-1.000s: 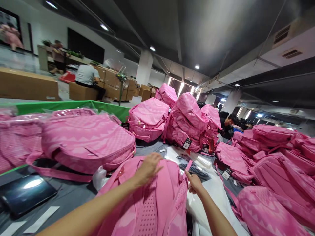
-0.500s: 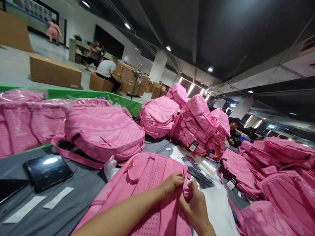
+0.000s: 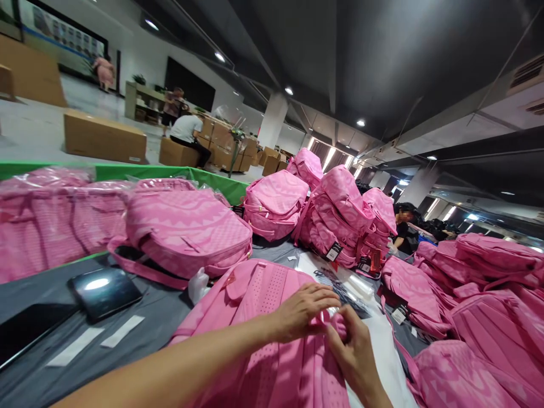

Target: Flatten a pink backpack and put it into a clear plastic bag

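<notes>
Low-ceilinged warehouse floor, spot lamps overhead, cardboard boxes (image 3: 104,136) stacked at the far left. Grey-covered bench (image 3: 140,334) before me, green edging along its far side.

Pink backpack (image 3: 263,334) lies at the near edge, back panel up: perforated mesh padding, shoulder straps on top. Long axis runs from me toward the far right corner; top end points away.

My left hand (image 3: 304,311) lies on its upper part, fingers spread slightly and curled onto a strap. My right hand (image 3: 355,351) meets it from the right, fingers pinched together on the same pink strap end.

Bagged backpacks (image 3: 182,229) in clear plastic sit along the left edge. Unbagged pile (image 3: 340,218) mid-bench, hang tags showing; more heaped at right. Dark tablet (image 3: 104,292) lies flat, left of the backpack.
</notes>
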Demonstrator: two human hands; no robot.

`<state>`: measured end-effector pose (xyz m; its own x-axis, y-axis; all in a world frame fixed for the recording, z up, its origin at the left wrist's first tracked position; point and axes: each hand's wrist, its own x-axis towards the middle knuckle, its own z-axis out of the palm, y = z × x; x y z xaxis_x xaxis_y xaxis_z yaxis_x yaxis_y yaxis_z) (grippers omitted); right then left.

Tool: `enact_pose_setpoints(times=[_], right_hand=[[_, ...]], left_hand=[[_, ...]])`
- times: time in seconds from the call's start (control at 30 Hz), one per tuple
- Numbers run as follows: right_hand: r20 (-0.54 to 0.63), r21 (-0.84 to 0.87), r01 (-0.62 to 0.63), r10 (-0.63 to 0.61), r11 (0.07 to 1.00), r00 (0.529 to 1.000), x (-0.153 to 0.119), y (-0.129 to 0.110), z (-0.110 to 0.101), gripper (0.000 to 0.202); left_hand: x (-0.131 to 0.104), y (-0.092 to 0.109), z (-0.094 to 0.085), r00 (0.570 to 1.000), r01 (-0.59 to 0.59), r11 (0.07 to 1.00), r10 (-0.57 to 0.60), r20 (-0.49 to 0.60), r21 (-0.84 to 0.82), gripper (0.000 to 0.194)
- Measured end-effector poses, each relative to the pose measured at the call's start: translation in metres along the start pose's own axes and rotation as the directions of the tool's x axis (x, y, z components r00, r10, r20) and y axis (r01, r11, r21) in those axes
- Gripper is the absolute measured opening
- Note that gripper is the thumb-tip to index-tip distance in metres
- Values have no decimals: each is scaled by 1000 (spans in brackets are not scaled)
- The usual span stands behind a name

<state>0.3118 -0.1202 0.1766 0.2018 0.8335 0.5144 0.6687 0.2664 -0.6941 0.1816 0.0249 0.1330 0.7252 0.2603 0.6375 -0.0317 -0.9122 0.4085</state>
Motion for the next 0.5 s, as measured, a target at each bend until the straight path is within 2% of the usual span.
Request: enact_pose_setpoints(times=[0.07, 0.1, 0.17, 0.23, 0.3, 0.37, 0.4, 0.43, 0.5], right_hand=[[156, 66, 6, -16, 998, 988, 19, -14, -2, 34], [223, 116, -28, 2, 993, 975, 28, -20, -5, 37], [334, 195, -97, 27, 976, 942, 42, -28, -13, 42], [380, 201, -69, -13, 977, 925, 54, -30, -21, 44], [346, 79, 50, -74, 996, 935, 66, -28, -24, 41], [265, -153, 167, -123, 974, 956, 82, -22, -21, 34], [232, -281, 207, -143, 937, 962, 91, -19, -17, 30], [224, -398, 233, -152, 888, 963, 100, -15, -11, 27], [275, -544, 278, -145, 792, 950, 115, -6, 3, 25]], left_hand=[[11, 4, -6, 996, -42, 998, 39, 81, 41, 9], [15, 3, -10, 997, -10, 998, 5, 82, 57, 15], [14, 2, -20, 997, 76, 991, -78, 14, 113, 20], [-1, 8, -29, 989, 147, 972, -139, -53, 183, 15], [-28, 25, -30, 963, 264, 942, -247, -105, 208, 13], [-61, 50, -20, 891, 451, 889, -443, -101, 78, 16], [-79, 64, -13, 833, 545, 837, -548, -74, -59, 18], [-97, 77, -4, 782, 609, 757, -623, 18, -235, 22], [-129, 100, 12, 742, 607, 546, -649, 167, -577, 31]])
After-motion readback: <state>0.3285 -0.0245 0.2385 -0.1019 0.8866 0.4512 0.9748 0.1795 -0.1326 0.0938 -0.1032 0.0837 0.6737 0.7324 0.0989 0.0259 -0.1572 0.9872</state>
